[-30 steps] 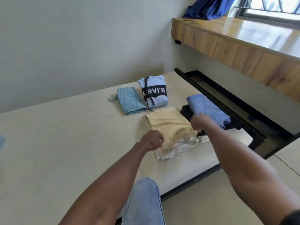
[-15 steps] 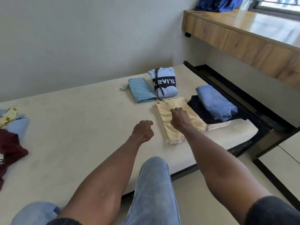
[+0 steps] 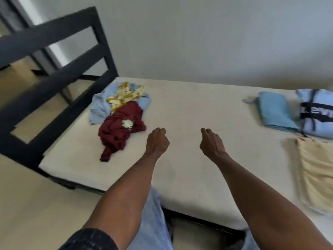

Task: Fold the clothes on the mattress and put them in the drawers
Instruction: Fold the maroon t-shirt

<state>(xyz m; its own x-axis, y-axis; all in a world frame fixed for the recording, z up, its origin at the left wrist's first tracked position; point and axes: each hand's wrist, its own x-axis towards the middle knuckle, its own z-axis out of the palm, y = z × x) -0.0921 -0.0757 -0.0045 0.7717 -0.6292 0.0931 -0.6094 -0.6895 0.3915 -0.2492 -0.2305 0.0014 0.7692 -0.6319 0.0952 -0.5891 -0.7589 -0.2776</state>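
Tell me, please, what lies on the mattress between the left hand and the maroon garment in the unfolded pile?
Nothing: in the head view only a short stretch of bare mattress separates the left hand from the maroon garment.

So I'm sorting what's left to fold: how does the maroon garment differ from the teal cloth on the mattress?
The maroon garment lies crumpled and unfolded; the teal cloth is folded into a neat flat rectangle. The maroon garment lies against a heap of other loose clothes by the black bed frame; the teal cloth sits among folded items on the opposite side. Both rest on the mattress, and neither hand is touching either.
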